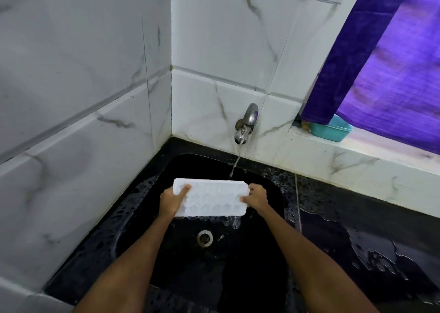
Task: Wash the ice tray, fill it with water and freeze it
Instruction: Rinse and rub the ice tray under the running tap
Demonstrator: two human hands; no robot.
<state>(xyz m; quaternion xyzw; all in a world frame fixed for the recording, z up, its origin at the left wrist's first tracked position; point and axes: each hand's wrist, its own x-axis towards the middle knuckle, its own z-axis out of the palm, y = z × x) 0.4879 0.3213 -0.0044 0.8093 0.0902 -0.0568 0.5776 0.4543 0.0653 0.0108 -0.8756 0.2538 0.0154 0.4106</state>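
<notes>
Head camera view: a white rectangular plastic ice tray [210, 198] with rows of small moulded cells is held over a black, water-speckled sink basin [273, 193] in a corner of white marble-patterned wall tiles [71, 98]. The tray is gripped at its two short ends, so that its long axis runs from left to right across the body, level with both arms. The left hand [172, 200] is curled round the left end, with the thumb laid on the upper face; the right hand [256, 197] is closed on the right end, fingers wrapped over the edge. Neither hand is nearer than the other; the tray is spanned evenly between them.

A thin stream of water [235, 165] is seen falling from a chrome wall tap [247, 122] set just behind the tray. The stream comes down at the tray's far long edge, right of its middle, and water is seen spilling off the near edge toward the round metal drain [204, 237] below. The tray appears tilted with its cell face toward the camera, though the exact angle cannot be told.

Rinsing is judged to be in hand, with filling and freezing not yet done. A level tray under the stream would be called for next.

A teal plastic tub [333, 129] is set on the window ledge beneath a purple curtain [381, 62], and the dark tabletop [357, 217] right of the basin is pooled with water.
</notes>
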